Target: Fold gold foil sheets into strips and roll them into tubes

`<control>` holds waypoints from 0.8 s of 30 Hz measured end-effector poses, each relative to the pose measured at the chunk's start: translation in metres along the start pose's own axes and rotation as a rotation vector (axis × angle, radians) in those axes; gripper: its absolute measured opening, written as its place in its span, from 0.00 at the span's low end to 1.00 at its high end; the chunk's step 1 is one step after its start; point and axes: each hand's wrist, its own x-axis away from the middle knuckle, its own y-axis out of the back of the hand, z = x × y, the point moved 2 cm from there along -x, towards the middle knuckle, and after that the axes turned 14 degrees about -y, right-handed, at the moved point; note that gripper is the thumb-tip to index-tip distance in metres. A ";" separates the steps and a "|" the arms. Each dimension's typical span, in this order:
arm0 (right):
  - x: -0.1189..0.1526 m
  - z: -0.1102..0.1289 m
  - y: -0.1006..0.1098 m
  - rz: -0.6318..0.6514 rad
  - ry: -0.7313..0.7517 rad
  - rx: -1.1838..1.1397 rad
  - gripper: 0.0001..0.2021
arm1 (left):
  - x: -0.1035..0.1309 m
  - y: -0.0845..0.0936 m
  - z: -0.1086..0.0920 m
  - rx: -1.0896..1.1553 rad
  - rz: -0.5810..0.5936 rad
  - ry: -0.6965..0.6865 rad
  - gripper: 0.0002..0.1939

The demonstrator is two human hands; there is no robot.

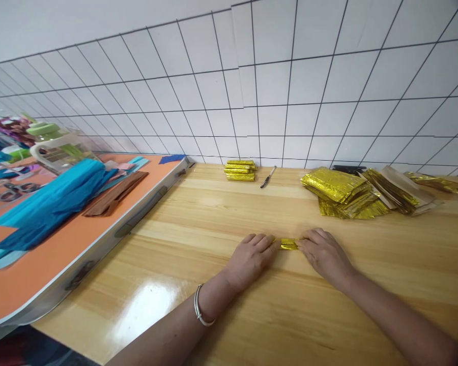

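A narrow strip of folded gold foil paper (289, 244) lies on the wooden table (198, 213), its middle showing between my two hands. My left hand (252, 259) is closed over its left end, and my right hand (324, 254) pinches the right end. Both hands rest against the tabletop, and their fingers cover the ends of the strip. Farther back, by the wall, sits a small stack of similar gold foil rolls (239, 171). To the back right is a heap of gold foil sheets (336, 188).
A pen (268, 177) lies near the tiled wall (275, 117). Brown paper with foil (408, 188) lies right of the heap. On the left, an orange-topped table (99, 229) holds blue crepe paper (57, 203), brown crepe paper (116, 194), scissors (17, 191) and a green-lidded bottle (57, 142).
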 end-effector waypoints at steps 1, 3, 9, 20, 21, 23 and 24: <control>0.000 -0.001 0.000 -0.002 -0.001 -0.015 0.09 | 0.000 0.000 -0.001 0.006 0.003 -0.018 0.19; -0.001 -0.002 0.001 -0.007 0.002 -0.038 0.09 | 0.001 0.001 -0.001 0.019 0.020 -0.038 0.17; 0.000 0.000 0.010 0.031 0.109 0.007 0.09 | -0.004 0.011 0.003 0.056 0.078 -0.027 0.13; 0.005 0.004 0.008 0.022 0.263 0.264 0.15 | -0.017 0.007 0.004 -0.109 0.146 -0.162 0.07; 0.006 0.006 0.008 0.023 0.265 0.280 0.15 | -0.016 0.005 0.004 -0.092 0.127 -0.138 0.08; 0.007 0.010 0.009 0.026 0.264 0.293 0.15 | -0.013 0.002 0.005 -0.045 0.085 -0.098 0.08; 0.007 0.012 0.009 0.034 0.260 0.293 0.14 | -0.012 0.001 0.005 -0.021 0.068 -0.087 0.08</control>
